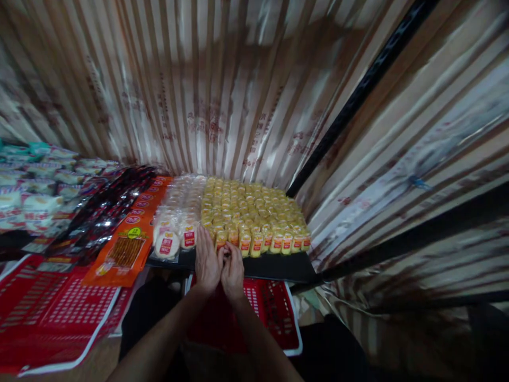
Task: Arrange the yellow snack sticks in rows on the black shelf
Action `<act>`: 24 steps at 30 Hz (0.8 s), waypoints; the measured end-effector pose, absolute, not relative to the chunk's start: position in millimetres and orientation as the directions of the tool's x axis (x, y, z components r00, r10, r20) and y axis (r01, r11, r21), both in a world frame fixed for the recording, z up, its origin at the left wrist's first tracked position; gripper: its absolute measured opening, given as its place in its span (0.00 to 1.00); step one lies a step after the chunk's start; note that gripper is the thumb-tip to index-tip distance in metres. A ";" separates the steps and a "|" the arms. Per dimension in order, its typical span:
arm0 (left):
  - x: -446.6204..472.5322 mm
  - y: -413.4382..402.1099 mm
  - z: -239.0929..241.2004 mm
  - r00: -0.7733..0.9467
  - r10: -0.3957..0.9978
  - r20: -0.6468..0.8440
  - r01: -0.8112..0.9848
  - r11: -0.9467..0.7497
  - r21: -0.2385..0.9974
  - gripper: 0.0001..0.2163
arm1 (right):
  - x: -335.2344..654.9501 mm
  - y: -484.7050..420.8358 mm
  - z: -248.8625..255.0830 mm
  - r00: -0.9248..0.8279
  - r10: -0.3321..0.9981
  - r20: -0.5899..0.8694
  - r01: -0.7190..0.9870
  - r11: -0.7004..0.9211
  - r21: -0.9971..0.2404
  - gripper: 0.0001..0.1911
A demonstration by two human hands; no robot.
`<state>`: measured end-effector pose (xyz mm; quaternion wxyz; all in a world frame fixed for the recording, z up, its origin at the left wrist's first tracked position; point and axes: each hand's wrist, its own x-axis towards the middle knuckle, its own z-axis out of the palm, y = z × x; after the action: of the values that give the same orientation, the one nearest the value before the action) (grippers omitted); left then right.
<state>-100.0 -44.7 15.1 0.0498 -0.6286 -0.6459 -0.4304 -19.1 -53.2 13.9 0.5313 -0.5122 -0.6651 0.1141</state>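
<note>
Yellow wrapped snack packets (254, 212) with small red-and-white labels stand in tight rows on a black shelf (274, 266). My left hand (207, 262) lies against the left front of these rows, its fingers stretched out beside the clear-wrapped round white crackers (167, 244). Close beside it, my right hand (233, 270) is at the front row with its fingers bent and pressed together. The two thumbs nearly meet in front of the packets. Whatever the right fingers hold, if anything, is hidden.
Left of the crackers are an orange snack bag (123, 252), dark shiny packets (107, 207) and white packets (42, 204). A red basket (274, 313) stands below the shelf, with another red basket (59, 313) at left. A black pole (358, 101) crosses before the striped sheeting (222, 95).
</note>
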 end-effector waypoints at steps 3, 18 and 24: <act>-97.8 -43.6 14.5 -0.245 0.762 0.599 0.863 -0.110 0.492 0.31 | -19.8 -56.1 12.2 0.088 0.797 0.598 0.583 0.446 -0.679 0.17; -93.2 -37.6 16.4 -0.257 0.701 0.665 0.872 -0.129 0.473 0.31 | -53.7 55.0 128.9 -0.532 0.804 0.266 0.786 0.585 -0.198 0.28; -92.0 -36.6 17.5 -0.261 0.709 0.655 0.875 -0.113 0.470 0.31 | -57.0 66.3 111.3 -0.555 0.827 -0.094 0.828 0.537 -0.161 0.29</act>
<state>-92.0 -36.6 17.5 0.0940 -0.6007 -0.6594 -0.4421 -57.0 66.3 111.3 -0.0033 -0.4717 -0.8768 0.0935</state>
